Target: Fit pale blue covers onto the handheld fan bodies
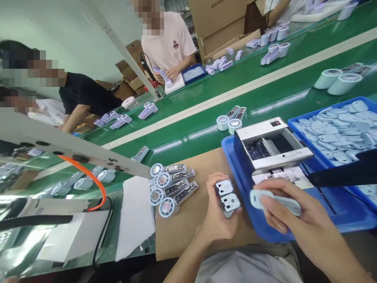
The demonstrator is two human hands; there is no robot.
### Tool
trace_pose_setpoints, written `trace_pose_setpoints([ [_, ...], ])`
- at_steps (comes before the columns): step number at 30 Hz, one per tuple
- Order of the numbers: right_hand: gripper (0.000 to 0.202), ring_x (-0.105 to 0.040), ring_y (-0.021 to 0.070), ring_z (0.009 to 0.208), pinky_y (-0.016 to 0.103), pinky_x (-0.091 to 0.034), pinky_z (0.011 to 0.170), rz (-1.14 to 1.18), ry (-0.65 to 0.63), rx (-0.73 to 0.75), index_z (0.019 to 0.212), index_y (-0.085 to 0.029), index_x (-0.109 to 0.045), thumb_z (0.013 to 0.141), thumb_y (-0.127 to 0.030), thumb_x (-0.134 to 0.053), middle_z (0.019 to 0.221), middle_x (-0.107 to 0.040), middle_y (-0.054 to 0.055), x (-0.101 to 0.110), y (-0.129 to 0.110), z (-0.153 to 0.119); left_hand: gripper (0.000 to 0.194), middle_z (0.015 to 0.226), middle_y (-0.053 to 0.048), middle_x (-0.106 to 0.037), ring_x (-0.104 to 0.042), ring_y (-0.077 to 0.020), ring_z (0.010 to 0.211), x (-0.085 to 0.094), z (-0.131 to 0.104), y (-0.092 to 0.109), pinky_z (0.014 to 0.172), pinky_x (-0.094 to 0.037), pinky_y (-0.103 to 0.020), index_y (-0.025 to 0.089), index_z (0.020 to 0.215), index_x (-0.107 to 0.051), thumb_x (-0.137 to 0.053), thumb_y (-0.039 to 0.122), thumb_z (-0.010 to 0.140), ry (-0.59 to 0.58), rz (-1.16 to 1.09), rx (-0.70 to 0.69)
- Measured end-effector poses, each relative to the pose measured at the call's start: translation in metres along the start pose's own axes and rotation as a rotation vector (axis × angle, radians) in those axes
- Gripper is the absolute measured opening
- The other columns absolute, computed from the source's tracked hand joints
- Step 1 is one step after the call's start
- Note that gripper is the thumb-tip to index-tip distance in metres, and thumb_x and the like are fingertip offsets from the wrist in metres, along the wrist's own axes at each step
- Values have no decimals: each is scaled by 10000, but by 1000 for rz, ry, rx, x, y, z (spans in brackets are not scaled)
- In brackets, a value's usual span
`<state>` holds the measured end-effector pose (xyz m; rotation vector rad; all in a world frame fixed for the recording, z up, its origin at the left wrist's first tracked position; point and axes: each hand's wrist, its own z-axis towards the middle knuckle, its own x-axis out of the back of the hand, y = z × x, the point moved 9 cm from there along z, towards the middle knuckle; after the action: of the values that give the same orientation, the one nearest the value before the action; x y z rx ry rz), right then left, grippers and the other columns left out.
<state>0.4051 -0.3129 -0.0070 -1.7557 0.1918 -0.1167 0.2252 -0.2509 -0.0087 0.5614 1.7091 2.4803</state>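
The left hand (216, 214) is curled round a small stack of pale grey plastic parts (227, 197), flat and squarish with rounded corners and little rectangular cut-outs on the upper faces; the fingers wrap the far side and the thumb presses the near edge, so the grip is clamped on the stack above a sheet of brown cardboard (191, 224) that covers the worktop. The right hand (290, 220) is closed on a smooth, pale lavender cover piece (275, 201), long and rounded at its left end; the fingers lie over its middle and hide much of it. That hand hovers over the near rim of a glossy blue plastic tray (235, 157); in the tray sits a boxy white and grey screw feeder (272, 145) with an open top and dark small parts inside, too fine to make out. Just to the right a second blue bin (294, 124) holds a heap of matte lavender covers (338, 129); a dark bar crosses its near edge, blurred and cut off. On the cardboard, left of the left hand, lie four unfinished handheld fans (172, 186), each with a round white head and a silvery open handle; beyond runs the green conveyor belt (206, 122), slightly shiny. Other people work at the far side.
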Motion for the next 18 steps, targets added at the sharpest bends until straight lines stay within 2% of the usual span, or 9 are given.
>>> trace_pose_setpoints([
  [2, 466, -504, 110, 682, 130, -431, 565, -56, -82, 74, 1181, -213, -750, 1113, -673, -731, 832, -524, 35, -28, -18, 23, 740, 1311, -89, -472, -581, -264, 1225, -4, -2, -2, 1041, -566, -462, 306, 1402, -358, -811, 300, 816, 21, -49, -42],
  [4, 379, -580, 109, 788, 109, -443, 591, -175, -218, 182, 1174, -253, -777, 1143, -612, -663, 943, -592, 23, -51, -32, 38, 770, 1325, -97, -473, -610, -250, 1195, -8, -4, -5, 986, -593, -443, 315, 1413, -292, -812, 292, 846, 34, -93, -74],
  [6, 340, -597, 94, 792, 84, -469, 618, -275, -315, 231, 1123, -260, -796, 1126, -561, -638, 944, -601, 5, -63, -37, 48, 790, 1343, -112, -495, -635, -248, 1190, -12, -6, -8, 974, -607, -459, 313, 1413, -251, -806, 232, 856, 42, -115, -104],
  [8, 336, -590, 84, 752, 49, -484, 639, -304, -358, 201, 1073, -234, -784, 1099, -545, -662, 851, -554, 2, -68, -34, 52, 841, 1367, -121, -511, -640, -257, 1221, -13, -8, -9, 991, -608, -489, 312, 1409, -256, -824, 148, 811, 47, -110, -145],
  [10, 366, -644, 106, 888, 24, -518, 723, -267, -353, 153, 1062, -203, -743, 1097, -565, -699, 854, -548, 17, -70, -30, 53, 922, 1388, -122, -521, -628, -272, 1274, -12, -9, -8, 1020, -601, -515, 322, 1420, -257, -838, 74, 749, 45, -88, -197],
  [12, 390, -642, 116, 959, 14, -528, 764, -255, -294, 155, 1116, -200, -711, 1105, -590, -734, 861, -541, 25, -66, -28, 50, 958, 1415, -122, -521, -628, -276, 1293, -11, -9, -8, 1044, -592, -536, 336, 1427, -259, -853, 71, 723, 42, -66, -245],
  [15, 363, -643, 106, 898, 15, -544, 749, -274, -137, 252, 1213, -211, -679, 1145, -565, -720, 934, -579, 32, -51, -31, 38, 960, 1415, -105, -524, -655, -265, 1245, -10, -8, -8, 1048, -589, -540, 352, 1394, -276, -902, 140, 698, 56, -44, -284],
  [18, 479, -668, 155, 826, 127, -614, 707, -217, -58, 196, 1311, -190, -651, 1214, -648, -546, 1076, -629, 91, -37, -20, 22, 950, 1352, -76, -541, -667, -240, 1190, -10, -7, -7, 996, -611, -468, 357, 1356, -290, -958, 208, 697, 81, -26, -314],
])
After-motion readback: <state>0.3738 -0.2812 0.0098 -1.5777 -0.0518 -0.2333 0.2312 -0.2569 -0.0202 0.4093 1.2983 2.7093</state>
